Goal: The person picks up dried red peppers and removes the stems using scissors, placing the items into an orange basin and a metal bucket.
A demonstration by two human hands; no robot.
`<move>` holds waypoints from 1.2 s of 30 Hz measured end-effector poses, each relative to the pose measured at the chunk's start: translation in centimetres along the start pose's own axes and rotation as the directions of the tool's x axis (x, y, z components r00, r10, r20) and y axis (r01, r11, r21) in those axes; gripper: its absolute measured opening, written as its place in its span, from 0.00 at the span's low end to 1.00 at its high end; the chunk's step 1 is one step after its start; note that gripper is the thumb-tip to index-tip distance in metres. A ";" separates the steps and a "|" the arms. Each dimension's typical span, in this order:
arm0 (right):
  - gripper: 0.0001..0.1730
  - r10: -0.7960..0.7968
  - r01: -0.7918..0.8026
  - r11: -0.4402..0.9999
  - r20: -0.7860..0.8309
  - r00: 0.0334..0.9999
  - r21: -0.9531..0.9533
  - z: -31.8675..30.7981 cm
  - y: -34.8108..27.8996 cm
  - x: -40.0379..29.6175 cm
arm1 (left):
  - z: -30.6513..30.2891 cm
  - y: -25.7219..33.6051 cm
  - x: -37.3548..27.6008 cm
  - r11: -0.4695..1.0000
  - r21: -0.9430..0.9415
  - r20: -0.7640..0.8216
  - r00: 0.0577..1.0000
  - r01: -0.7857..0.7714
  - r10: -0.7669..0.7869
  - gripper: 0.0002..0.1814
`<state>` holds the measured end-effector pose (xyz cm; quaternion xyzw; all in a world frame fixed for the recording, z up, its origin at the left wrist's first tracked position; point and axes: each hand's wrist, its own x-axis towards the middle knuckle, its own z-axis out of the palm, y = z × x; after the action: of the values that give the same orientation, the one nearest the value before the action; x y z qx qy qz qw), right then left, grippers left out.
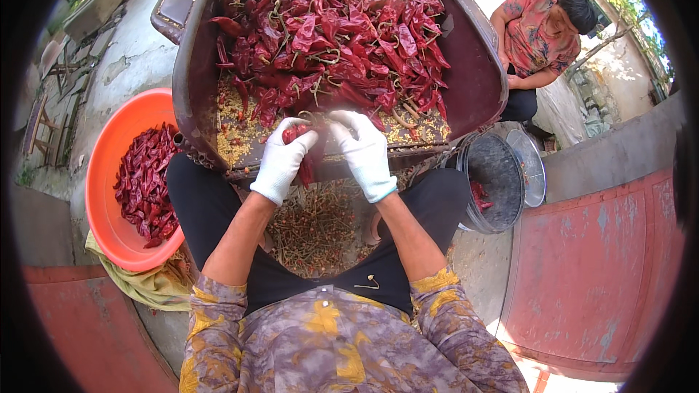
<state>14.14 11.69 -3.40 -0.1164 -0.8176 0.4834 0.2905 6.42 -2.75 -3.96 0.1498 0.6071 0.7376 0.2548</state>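
Observation:
A large heap of dried red chili peppers (338,38) with pale stems lies in a dark maroon cart bed (472,60), with yellow seeds (235,131) strewn over its near floor. At the near edge my left hand (286,158), in a white glove, is closed on a dried chili pepper (307,172) that hangs down below the fingers. My right hand (363,155), also gloved in white, is beside it with fingers bent near the pepper's stem; blur hides whether it grips anything. Broken stems and bits (314,226) cover the ground between my legs.
On the left an orange basin (101,185) with dried chilies rests partly on a yellow-green sack (147,289). To the right stand a black bucket (494,174) with a few red pieces and a metal pan (529,164). Another person (540,38) sits at the upper right.

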 end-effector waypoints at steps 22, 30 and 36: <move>0.07 0.316 -0.501 -0.045 0.488 0.814 0.864 -1.1 -1.0 2.2 | 0.7 -0.3 1.0 0.983 0.066 0.183 0.971 -0.170 0.155 0.12; 0.16 0.459 -0.575 0.759 0.377 0.805 0.306 -3.3 -4.7 1.1 | -1.0 1.6 1.2 0.981 -0.010 0.023 0.980 -0.196 0.196 0.11; 0.06 0.011 -0.016 0.951 0.017 1.000 0.308 -0.6 -3.7 1.0 | -0.9 1.5 0.7 0.956 0.138 0.136 0.961 -0.258 0.240 0.10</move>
<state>13.99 10.71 0.30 -0.0716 -0.7334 0.6079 0.2957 5.10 -3.33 -2.75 0.2877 0.6225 0.7045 0.1828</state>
